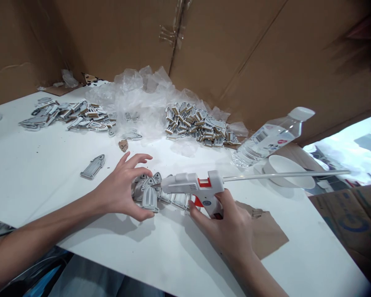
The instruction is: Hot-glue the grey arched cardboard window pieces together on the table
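Note:
My right hand (235,222) is wrapped round the handle of a white hot glue gun (185,184) with an orange trigger. A long clear glue stick (284,175) sticks out of its back end. The gun's nozzle points left, at the upper part of a small grey arched piece (150,199). My left hand (125,185) curves round this piece, thumb at its lower edge and a finger near its top, with the index finger raised. More grey arched pieces (181,200) lie behind and under the gun, partly hidden.
One loose arched piece (93,166) lies to the left. Heaps of similar pieces (200,123) lie at the back beside crumpled clear plastic bags (142,99). At right are a tilted water bottle (270,138), a white bowl (287,171) and a cardboard scrap (267,233). Cardboard walls (222,49) stand behind.

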The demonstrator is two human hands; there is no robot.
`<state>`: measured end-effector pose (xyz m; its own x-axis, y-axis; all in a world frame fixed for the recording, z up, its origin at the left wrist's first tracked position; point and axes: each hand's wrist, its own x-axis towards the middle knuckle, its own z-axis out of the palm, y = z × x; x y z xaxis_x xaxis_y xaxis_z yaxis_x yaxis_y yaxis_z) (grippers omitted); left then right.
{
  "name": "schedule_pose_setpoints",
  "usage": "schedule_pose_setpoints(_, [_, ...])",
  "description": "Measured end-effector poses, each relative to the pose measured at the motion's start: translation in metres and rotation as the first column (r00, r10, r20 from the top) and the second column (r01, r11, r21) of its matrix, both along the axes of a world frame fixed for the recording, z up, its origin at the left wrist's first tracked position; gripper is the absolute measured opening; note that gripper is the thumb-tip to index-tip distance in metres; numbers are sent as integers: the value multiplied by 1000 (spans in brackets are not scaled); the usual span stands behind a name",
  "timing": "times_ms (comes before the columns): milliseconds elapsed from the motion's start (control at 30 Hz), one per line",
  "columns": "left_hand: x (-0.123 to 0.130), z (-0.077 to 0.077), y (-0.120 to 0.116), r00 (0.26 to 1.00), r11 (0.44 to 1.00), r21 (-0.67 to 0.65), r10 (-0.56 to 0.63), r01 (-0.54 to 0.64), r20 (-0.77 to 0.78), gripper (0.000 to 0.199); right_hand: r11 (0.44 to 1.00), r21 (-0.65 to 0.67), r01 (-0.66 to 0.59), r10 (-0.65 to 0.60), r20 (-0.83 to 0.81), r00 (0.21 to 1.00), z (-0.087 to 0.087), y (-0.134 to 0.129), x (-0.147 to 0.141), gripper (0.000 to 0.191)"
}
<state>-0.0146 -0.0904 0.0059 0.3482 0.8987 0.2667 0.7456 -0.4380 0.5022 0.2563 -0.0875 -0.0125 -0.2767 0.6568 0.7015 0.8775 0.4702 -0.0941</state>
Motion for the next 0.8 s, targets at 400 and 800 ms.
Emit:
schedule_pose_setpoints(400, [3, 3, -1, 999, 998, -51, 37, -36, 24, 57, 999, -44, 8, -7, 23, 1000, -1, -1, 1, 20])
schedule_pose_setpoints(800, [3, 4, -1, 1000, 1000, -21, 7, -7, 17, 61, 1000, -26, 18, -19, -23, 1000, 2, 0, -2, 25])
